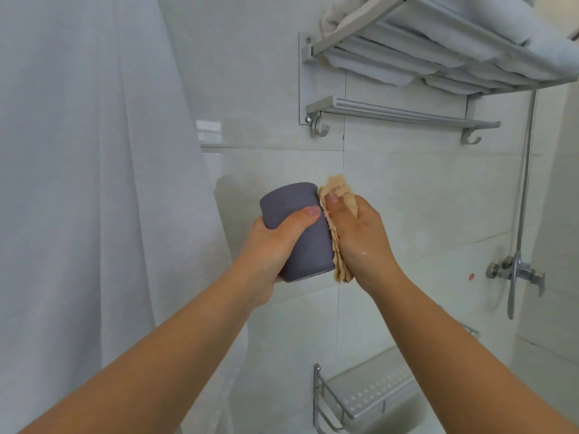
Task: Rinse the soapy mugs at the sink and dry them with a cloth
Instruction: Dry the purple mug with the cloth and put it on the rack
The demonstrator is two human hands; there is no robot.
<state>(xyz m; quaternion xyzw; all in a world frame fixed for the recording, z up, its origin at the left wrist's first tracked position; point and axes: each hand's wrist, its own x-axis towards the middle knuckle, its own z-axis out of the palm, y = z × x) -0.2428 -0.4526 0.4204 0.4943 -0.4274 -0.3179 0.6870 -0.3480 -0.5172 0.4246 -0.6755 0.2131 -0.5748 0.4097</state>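
Observation:
I hold a dark grey mug (296, 211) up in front of the tiled wall, tilted with its base toward the upper left. My left hand (275, 245) grips the mug's body, thumb across its side. My right hand (360, 242) grips a folded tan cloth (340, 195) and presses it against the mug's right side. The mug's opening and handle are hidden from me.
A white curtain (94, 183) hangs at the left. A metal towel rack (438, 57) with folded white towels is mounted at the upper right. A shower tap (517, 270) with its hose is on the right wall. A perforated metal shelf (366, 396) sits below.

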